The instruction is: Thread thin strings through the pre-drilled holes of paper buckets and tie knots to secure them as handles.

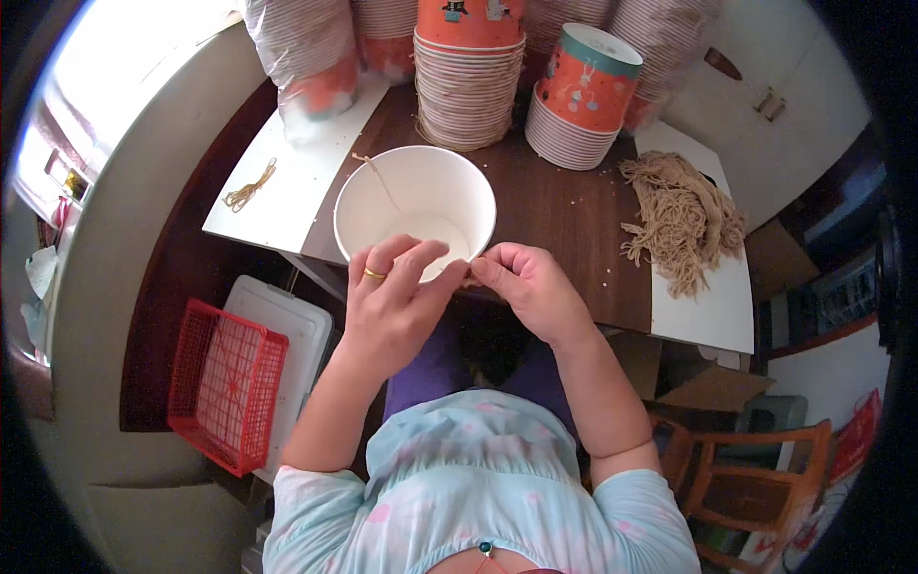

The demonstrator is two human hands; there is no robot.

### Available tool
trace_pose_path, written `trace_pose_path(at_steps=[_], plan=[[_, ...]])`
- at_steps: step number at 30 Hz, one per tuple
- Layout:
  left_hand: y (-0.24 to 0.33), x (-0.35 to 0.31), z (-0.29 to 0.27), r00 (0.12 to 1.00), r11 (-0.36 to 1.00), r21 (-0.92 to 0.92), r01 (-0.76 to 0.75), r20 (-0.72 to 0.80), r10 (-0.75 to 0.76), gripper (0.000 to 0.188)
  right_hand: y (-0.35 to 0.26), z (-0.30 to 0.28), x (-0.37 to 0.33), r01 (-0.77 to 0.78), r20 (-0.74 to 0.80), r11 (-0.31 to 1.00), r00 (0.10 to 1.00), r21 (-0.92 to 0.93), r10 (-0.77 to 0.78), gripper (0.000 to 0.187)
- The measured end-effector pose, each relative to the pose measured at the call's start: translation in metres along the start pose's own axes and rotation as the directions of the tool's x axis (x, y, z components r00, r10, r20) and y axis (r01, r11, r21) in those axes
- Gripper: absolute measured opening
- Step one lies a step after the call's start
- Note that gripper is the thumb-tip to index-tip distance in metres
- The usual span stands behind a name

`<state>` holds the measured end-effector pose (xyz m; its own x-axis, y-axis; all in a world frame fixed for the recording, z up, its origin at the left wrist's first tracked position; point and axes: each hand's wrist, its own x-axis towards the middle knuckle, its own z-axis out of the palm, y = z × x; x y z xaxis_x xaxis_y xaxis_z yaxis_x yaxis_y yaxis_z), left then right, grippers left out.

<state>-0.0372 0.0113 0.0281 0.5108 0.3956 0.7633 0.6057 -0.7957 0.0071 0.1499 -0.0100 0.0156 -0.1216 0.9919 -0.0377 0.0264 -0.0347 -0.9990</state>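
At left, I see a cord [375,170] already over the upper-left rim of the white tub [430,191], so I judge that side threaded. The tub is just left of centre, at the near edge of the surface [569,225], mouth facing up at me, long axis nearly along my line of sight. The left hand [394,297] curls over the near rim; I can't tell its grip. The right hand [531,292] pinches a tan bit, probably the cord's other end, seemingly unfinished.
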Motion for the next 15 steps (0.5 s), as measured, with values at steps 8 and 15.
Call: trace_pose_path(at_steps=[8,15], plan=[[-0.009,0.000,0.004,0.995,0.983,-0.164,-0.083,-0.072,0.072,0.023,-0.007,0.001,-0.002,-0.011,0.028,0.986,1.000,0.164,0.007,0.027],[-0.008,0.001,0.006,0.998,0.961,-0.276,-0.022,-0.066,0.004,0.020,-0.012,-0.002,0.001,0.062,-0.062,0.954,0.995,-0.294,-0.083,0.027]])
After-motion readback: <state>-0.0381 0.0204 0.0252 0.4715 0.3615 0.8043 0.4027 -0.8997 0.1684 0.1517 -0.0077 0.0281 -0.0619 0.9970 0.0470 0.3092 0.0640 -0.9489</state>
